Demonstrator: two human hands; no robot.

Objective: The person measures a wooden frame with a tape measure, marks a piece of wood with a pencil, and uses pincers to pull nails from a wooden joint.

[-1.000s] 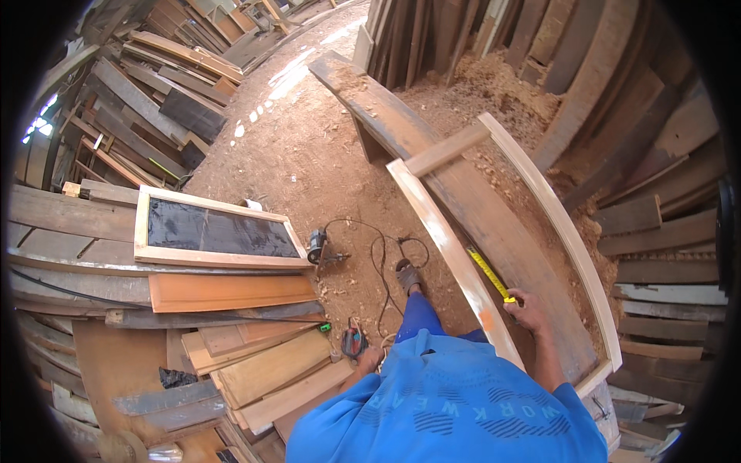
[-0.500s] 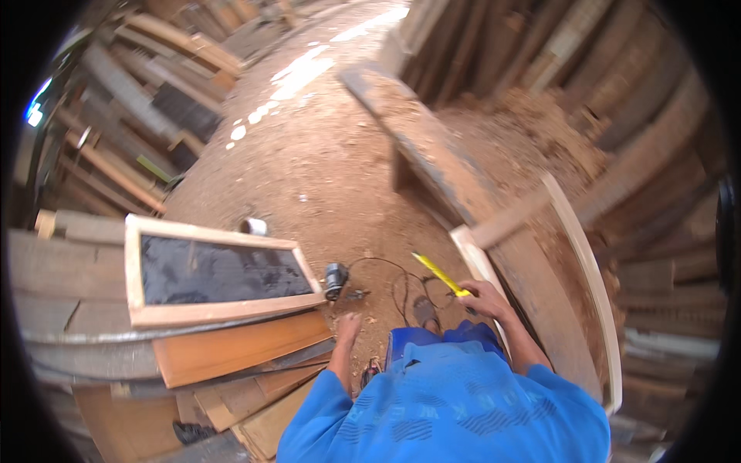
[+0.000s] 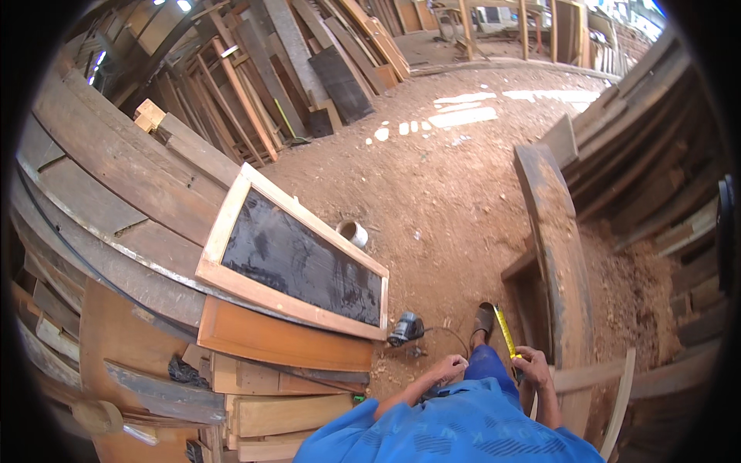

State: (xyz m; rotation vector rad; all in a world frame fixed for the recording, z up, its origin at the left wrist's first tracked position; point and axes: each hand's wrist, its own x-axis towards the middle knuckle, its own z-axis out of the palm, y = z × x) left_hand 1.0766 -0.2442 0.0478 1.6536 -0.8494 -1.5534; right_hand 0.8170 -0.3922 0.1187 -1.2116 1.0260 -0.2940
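The right hand point(image 3: 534, 366) grips a tape measure point(image 3: 515, 356), long blade point(image 3: 505, 332) pointing far, slightly left; the left hand's point(image 3: 449, 367) grip I can't tell.

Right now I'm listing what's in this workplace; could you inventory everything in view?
tape measure: one, yellow, in right fingers
framed panel: one, black, pale rim, left
board: one, orange, beside framed panel
power tool: one, grey, on ground
cord: one, dark, by power tool
container: one, white, beside framed panel
bench: one, brown, right
frame: one, pale, lower right
planks: many, brown and grey, both sides
sandal: one, brown, beyond trousers
trousers: one pair, blue, lower centre
shirt: one, blue, bottom
left fingers: one set, bare, lower centre
right fingers: one set, bare, gripping tape measure
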